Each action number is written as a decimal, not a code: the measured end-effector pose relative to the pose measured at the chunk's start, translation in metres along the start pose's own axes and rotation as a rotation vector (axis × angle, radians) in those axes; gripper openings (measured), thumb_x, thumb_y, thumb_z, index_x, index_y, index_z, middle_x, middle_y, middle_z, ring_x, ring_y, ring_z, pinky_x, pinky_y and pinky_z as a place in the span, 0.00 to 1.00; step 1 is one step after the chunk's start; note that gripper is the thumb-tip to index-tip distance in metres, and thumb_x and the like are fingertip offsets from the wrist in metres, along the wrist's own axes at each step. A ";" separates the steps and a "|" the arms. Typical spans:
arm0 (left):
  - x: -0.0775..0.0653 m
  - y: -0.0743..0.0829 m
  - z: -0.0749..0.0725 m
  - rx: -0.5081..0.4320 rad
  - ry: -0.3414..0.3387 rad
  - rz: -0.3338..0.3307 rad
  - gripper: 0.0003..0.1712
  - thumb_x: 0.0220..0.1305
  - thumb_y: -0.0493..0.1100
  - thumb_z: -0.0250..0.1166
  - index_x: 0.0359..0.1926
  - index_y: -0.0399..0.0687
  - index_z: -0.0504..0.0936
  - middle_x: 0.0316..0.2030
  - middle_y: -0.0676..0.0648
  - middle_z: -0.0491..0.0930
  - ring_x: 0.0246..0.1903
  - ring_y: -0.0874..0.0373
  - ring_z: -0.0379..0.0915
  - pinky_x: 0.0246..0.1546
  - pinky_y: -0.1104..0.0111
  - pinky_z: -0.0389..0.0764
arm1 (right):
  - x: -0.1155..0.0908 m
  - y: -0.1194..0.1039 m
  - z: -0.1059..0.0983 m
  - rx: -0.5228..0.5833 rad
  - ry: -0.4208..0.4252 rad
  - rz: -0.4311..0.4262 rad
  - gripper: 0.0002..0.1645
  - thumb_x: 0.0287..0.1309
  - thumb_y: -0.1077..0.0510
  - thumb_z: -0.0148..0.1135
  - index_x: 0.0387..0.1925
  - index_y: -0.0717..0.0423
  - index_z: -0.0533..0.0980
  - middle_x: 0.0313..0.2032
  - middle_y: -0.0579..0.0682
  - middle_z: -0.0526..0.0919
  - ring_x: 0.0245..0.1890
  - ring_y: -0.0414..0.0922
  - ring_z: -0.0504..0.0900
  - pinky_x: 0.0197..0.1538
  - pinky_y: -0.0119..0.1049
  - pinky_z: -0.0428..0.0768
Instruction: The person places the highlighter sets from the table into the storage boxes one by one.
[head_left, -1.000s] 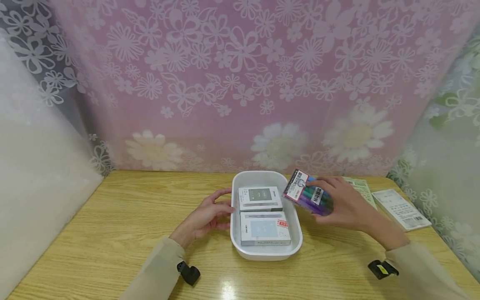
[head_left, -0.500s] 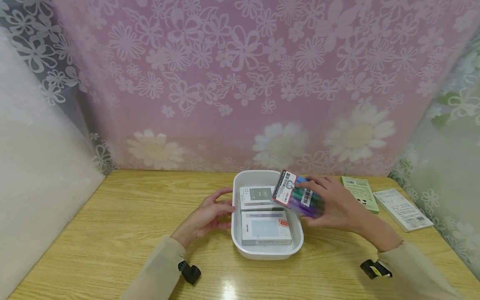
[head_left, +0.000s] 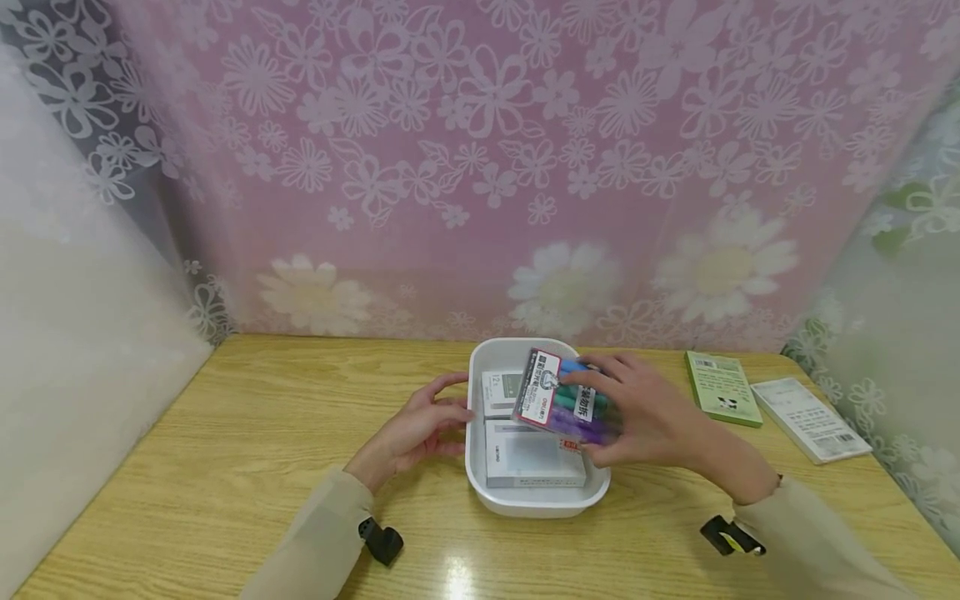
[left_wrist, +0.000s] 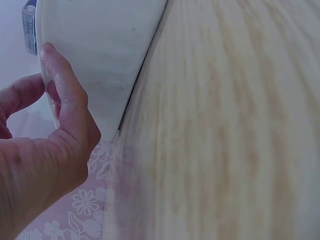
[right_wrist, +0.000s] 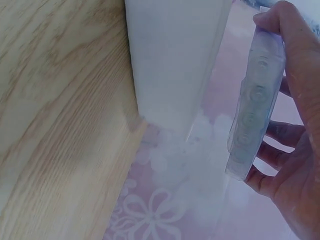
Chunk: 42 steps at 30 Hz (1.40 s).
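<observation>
My right hand point(head_left: 641, 408) holds a clear pack of coloured markers point(head_left: 558, 408) between thumb and fingers, over the right part of a white plastic tub point(head_left: 480, 500). Through the plastic, blue, green and purple show behind a printed label. In the right wrist view the pack point(right_wrist: 255, 100) is seen edge-on. My left hand point(head_left: 412, 433) grips the tub's left rim with bent fingers; the left wrist view shows a fingertip against the outer wall point(left_wrist: 100, 50). Inside lie two flat boxes, a rear box point(head_left: 497, 392) partly hidden by the pack and a front box point(head_left: 517, 458) with a red sticker.
Right of the tub, a green booklet-like pack point(head_left: 720, 387) and a white printed pack point(head_left: 810, 417) lie on the wooden table point(head_left: 300, 433). Flowered curtains point(head_left: 405, 167) hang behind and at both sides.
My right hand has moved left with the pack of markers, from beside the tub's right rim to over the boxes. The left hand stays at the rim.
</observation>
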<state>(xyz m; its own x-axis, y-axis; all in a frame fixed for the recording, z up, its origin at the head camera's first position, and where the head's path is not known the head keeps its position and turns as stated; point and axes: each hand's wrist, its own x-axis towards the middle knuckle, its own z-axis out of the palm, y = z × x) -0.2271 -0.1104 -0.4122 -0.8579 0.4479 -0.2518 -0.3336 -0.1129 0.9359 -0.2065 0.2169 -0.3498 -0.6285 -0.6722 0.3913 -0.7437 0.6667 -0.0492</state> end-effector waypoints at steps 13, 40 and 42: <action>0.000 0.000 -0.001 0.012 0.001 0.009 0.39 0.68 0.33 0.61 0.76 0.53 0.59 0.58 0.39 0.78 0.44 0.57 0.82 0.32 0.66 0.88 | 0.014 -0.013 0.009 0.016 -0.083 -0.056 0.46 0.37 0.39 0.78 0.63 0.41 0.75 0.62 0.54 0.78 0.56 0.54 0.79 0.51 0.54 0.83; 0.001 -0.001 -0.002 0.004 -0.005 0.011 0.40 0.67 0.33 0.61 0.77 0.52 0.58 0.50 0.47 0.80 0.42 0.59 0.83 0.31 0.66 0.88 | 0.019 -0.026 0.031 0.075 -0.206 -0.056 0.46 0.41 0.37 0.78 0.64 0.39 0.74 0.64 0.54 0.77 0.58 0.53 0.76 0.54 0.58 0.80; 0.001 -0.001 -0.002 0.004 -0.003 0.012 0.40 0.67 0.33 0.62 0.77 0.52 0.58 0.50 0.47 0.80 0.42 0.59 0.83 0.31 0.66 0.88 | 0.019 -0.026 0.034 0.083 -0.226 -0.052 0.45 0.41 0.36 0.77 0.64 0.39 0.74 0.64 0.54 0.77 0.59 0.53 0.76 0.55 0.59 0.81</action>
<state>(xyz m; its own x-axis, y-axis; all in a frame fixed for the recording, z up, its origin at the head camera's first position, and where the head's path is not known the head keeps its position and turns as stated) -0.2278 -0.1114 -0.4142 -0.8606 0.4492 -0.2399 -0.3218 -0.1147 0.9398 -0.2066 0.1757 -0.3721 -0.6173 -0.7659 0.1800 -0.7864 0.6073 -0.1130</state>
